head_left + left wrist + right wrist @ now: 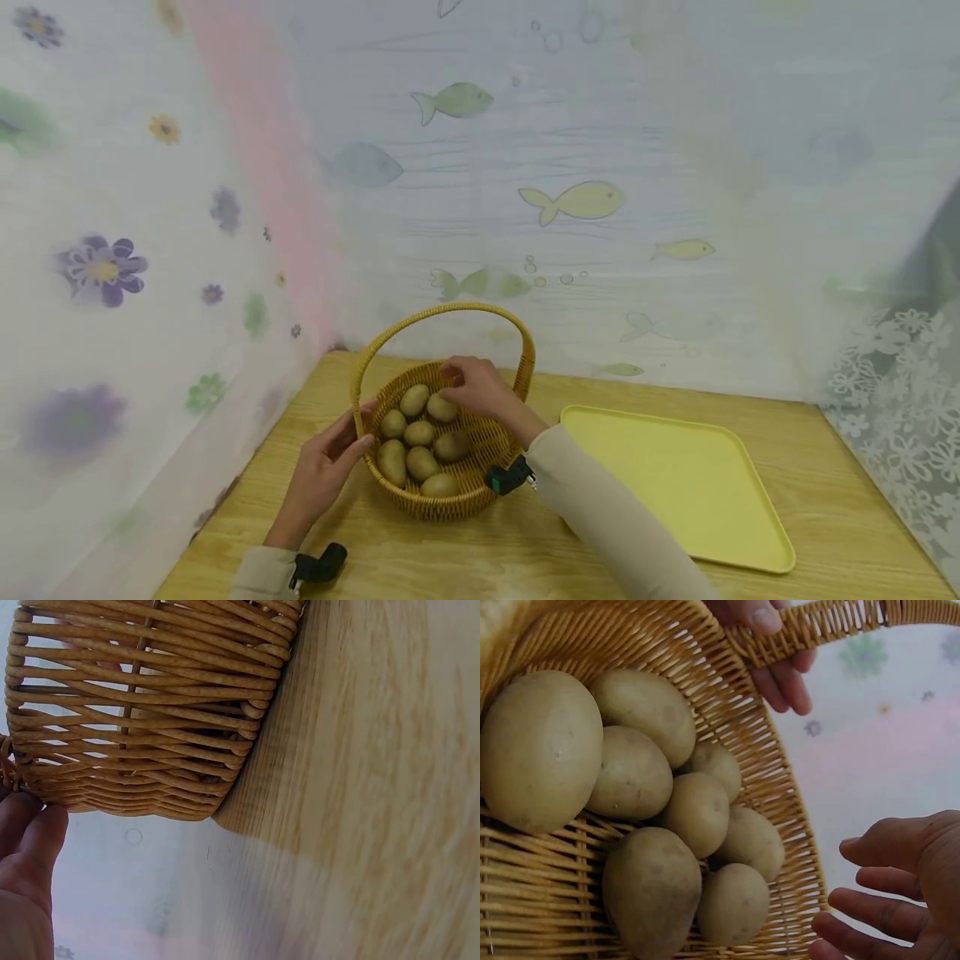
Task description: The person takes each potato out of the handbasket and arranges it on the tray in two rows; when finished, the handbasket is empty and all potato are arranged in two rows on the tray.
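A yellow-brown wicker basket (435, 507) with a tall arched handle stands on the table. Inside lie several potatoes (420, 433), seen close up as smooth, pale brown potatoes (634, 772) in the right wrist view. My left hand (318, 475) grips the basket's left side where the handle joins the rim, thumb on one side and fingers (784, 686) on the other. Over the back of the basket is my right hand (480, 387), near the rear potatoes. Its fingers are loosely bent and hold nothing; the right wrist view shows this hand (911, 892) apart from the potatoes.
To the right of the basket a flat yellow tray (675, 483) lies on the wooden table (465, 558), partly behind the right sleeve (600, 508). Walls printed with fish and flowers stand behind and at the left. A lacy white flower pattern (892, 392) borders the right edge.
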`<act>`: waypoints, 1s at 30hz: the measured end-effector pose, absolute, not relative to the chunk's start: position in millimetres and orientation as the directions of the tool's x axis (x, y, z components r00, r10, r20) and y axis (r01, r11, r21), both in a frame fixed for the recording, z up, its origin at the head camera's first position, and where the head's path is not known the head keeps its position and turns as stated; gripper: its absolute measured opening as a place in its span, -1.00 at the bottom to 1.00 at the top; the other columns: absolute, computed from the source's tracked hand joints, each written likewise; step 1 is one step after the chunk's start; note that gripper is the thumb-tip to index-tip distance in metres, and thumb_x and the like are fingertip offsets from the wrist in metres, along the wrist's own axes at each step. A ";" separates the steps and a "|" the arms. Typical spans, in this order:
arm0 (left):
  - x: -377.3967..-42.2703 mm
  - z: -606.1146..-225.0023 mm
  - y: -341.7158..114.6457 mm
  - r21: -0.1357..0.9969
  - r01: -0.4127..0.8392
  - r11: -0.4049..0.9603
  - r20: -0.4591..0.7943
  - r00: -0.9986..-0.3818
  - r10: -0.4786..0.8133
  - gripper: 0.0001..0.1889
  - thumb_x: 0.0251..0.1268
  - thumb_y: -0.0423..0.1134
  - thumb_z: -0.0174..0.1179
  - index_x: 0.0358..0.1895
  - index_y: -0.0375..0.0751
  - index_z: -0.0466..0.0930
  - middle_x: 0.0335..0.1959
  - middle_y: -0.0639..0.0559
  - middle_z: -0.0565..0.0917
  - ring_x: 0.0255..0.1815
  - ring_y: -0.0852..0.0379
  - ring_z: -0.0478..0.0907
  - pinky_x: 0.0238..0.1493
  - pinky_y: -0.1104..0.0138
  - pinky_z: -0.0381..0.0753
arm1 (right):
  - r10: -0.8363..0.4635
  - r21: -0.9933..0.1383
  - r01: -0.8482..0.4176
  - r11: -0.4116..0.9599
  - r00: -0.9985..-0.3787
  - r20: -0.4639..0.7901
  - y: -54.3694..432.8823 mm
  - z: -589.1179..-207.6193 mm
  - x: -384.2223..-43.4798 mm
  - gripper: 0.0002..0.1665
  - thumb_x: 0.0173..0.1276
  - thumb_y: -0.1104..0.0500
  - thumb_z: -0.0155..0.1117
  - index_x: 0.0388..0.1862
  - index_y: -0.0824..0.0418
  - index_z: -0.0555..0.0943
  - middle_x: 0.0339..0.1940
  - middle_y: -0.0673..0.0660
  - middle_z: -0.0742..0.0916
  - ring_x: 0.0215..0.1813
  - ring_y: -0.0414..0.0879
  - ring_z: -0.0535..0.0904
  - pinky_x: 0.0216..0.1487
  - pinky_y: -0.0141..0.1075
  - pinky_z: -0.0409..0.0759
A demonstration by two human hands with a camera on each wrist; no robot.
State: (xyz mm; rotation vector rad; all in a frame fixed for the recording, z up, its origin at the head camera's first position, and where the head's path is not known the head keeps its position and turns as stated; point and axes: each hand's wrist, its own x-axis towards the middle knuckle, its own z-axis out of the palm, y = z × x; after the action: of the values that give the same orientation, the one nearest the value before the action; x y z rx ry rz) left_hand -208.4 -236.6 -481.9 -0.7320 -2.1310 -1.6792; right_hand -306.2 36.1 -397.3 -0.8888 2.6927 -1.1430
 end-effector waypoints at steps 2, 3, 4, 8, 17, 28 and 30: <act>-208.9 -482.3 -236.4 0.797 0.577 0.177 0.548 -0.815 0.187 -0.44 0.55 -0.53 0.14 0.54 -0.43 0.31 0.44 -0.42 0.42 0.42 -0.20 0.43 0.28 0.37 0.57 | -0.534 -0.689 -0.459 0.561 -0.837 0.122 34.4 -399.6 -306.4 -0.54 0.55 0.24 0.32 0.35 0.36 0.58 0.27 0.23 0.67 0.20 0.15 0.65 0.15 -0.06 0.70; -209.1 -482.7 -236.4 0.800 0.574 0.176 0.545 -0.817 0.186 -0.45 0.55 -0.53 0.14 0.54 -0.43 0.31 0.43 -0.43 0.42 0.42 -0.19 0.43 0.28 0.37 0.57 | -0.530 -0.691 -0.450 0.565 -0.840 0.114 33.7 -400.7 -306.9 -0.54 0.55 0.23 0.32 0.35 0.35 0.58 0.27 0.23 0.67 0.21 0.15 0.64 0.16 -0.06 0.70; -209.1 -483.0 -236.5 0.799 0.574 0.180 0.545 -0.818 0.186 -0.45 0.56 -0.52 0.14 0.54 -0.44 0.31 0.43 -0.45 0.42 0.42 -0.19 0.43 0.28 0.38 0.57 | -0.527 -0.692 -0.443 0.570 -0.843 0.106 33.2 -402.0 -307.7 -0.53 0.55 0.22 0.33 0.36 0.35 0.58 0.28 0.22 0.67 0.22 0.15 0.64 0.17 -0.06 0.70; -208.9 -483.3 -236.6 0.804 0.568 0.175 0.541 -0.821 0.180 -0.45 0.57 -0.51 0.13 0.55 -0.40 0.32 0.43 -0.44 0.42 0.43 -0.16 0.43 0.29 0.38 0.56 | -0.520 -0.695 -0.432 0.575 -0.849 0.097 31.8 -406.9 -312.9 -0.55 0.54 0.22 0.34 0.34 0.34 0.59 0.27 0.22 0.67 0.25 0.14 0.62 0.18 -0.06 0.69; -210.3 -481.8 -236.9 0.790 0.587 0.177 0.558 -0.808 0.191 -0.44 0.57 -0.52 0.12 0.56 -0.28 0.35 0.44 -0.41 0.42 0.43 -0.12 0.44 0.28 0.37 0.57 | -0.487 -0.708 -0.392 0.588 -0.870 0.077 29.3 -418.2 -323.3 -0.59 0.52 0.19 0.38 0.27 0.31 0.64 0.20 0.19 0.71 0.25 0.11 0.60 0.21 -0.05 0.66; -209.2 -480.7 -237.3 0.808 0.561 0.183 0.533 -0.827 0.181 -0.44 0.56 -0.49 0.16 0.55 -0.37 0.33 0.45 -0.34 0.44 0.43 -0.18 0.42 0.27 0.38 0.57 | -0.473 -0.711 -0.350 0.610 -0.881 0.029 27.4 -437.7 -325.4 -0.51 0.49 0.25 0.39 0.36 0.26 0.60 0.25 0.16 0.69 0.30 0.09 0.58 0.24 -0.06 0.64; -209.2 -481.1 -237.4 0.806 0.562 0.185 0.533 -0.826 0.185 -0.44 0.57 -0.49 0.15 0.55 -0.38 0.32 0.45 -0.34 0.44 0.43 -0.20 0.42 0.27 0.38 0.57 | -0.477 -0.709 -0.352 0.610 -0.878 0.026 27.7 -439.5 -324.7 -0.49 0.45 0.27 0.41 0.36 0.27 0.60 0.25 0.16 0.69 0.31 0.11 0.57 0.26 -0.05 0.63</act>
State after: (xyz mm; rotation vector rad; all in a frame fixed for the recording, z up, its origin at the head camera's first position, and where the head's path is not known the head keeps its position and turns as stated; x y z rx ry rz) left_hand -209.2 -237.4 -481.1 -0.7082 -2.1511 -1.6805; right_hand -324.7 27.7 -439.5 -0.6930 2.6673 -1.1208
